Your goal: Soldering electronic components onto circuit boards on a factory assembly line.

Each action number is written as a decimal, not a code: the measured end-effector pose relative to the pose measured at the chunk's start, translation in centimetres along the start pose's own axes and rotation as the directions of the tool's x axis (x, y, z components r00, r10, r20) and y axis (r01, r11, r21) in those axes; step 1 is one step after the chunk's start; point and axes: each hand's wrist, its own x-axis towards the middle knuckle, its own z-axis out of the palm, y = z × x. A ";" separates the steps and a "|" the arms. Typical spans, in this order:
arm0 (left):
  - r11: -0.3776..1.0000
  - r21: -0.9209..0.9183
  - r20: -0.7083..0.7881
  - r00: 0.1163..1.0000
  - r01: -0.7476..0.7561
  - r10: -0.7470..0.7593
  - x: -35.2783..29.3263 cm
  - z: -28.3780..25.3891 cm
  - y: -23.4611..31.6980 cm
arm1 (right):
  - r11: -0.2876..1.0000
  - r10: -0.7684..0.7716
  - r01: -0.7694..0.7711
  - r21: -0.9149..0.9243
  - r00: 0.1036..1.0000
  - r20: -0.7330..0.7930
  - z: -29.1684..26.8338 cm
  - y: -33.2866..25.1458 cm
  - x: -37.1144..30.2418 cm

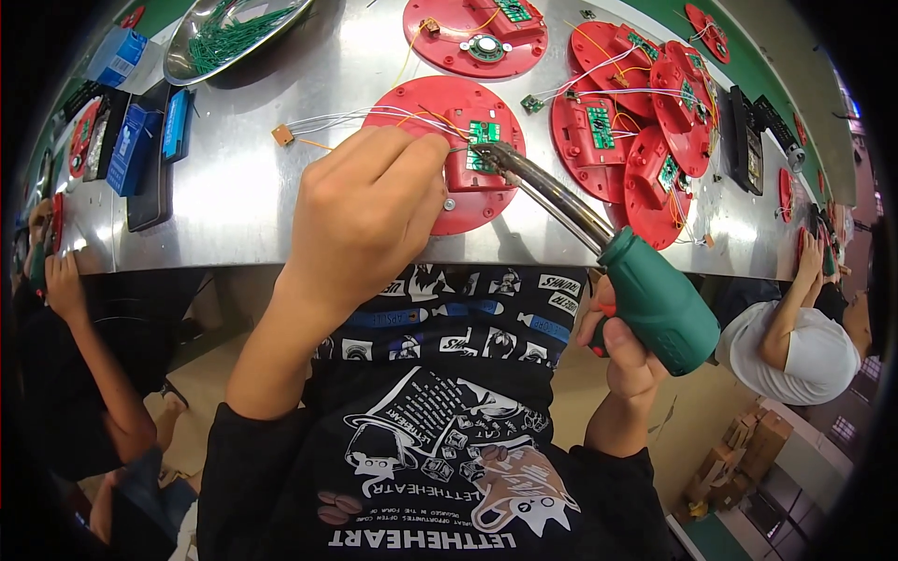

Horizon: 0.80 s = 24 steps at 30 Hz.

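Observation:
A green-handled soldering gun [659, 304] is gripped in my right hand [622, 351], its metal tip slanting up and left onto a green circuit board [484, 140]. That board is fixed in a raised housing on a round red plastic cover [412, 98] lying on the table. My left hand [369, 201] is closed in a pinch beside the board, with a thin wire at its fingertips; the fingers partly hide it. White and yellow wires [360, 114] run from the board behind my left hand to a small orange-brown board [282, 136] on the left.
Beyond lies another red cover [426, 47] with a speaker. Several wired red covers [589, 159] are piled at right. A metal bowl [173, 70] of green wires, a blue box [131, 150] and a dark tray [150, 201] stand left. Other people [795, 341] work on both sides.

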 end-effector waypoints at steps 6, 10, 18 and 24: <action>1.000 0.017 0.001 1.000 0.003 -0.003 -0.1 -0.1 0.0 | 0.997 0.082 -0.081 0.018 0.995 -0.063 0.5 -1.0 0.5; 1.000 0.017 0.006 1.000 0.000 0.000 0.0 0.0 0.0 | 0.991 0.076 -0.055 0.120 0.981 -0.179 0.4 -1.1 0.2; 1.000 0.019 -0.016 1.000 -0.012 0.012 -0.1 0.2 0.0 | 0.993 0.086 -0.069 0.092 0.978 -0.191 0.5 -0.9 -0.1; 0.999 0.033 0.018 1.000 0.000 -0.001 0.0 0.0 0.2 | 0.995 0.080 -0.064 0.081 0.976 -0.205 0.3 -1.1 -0.1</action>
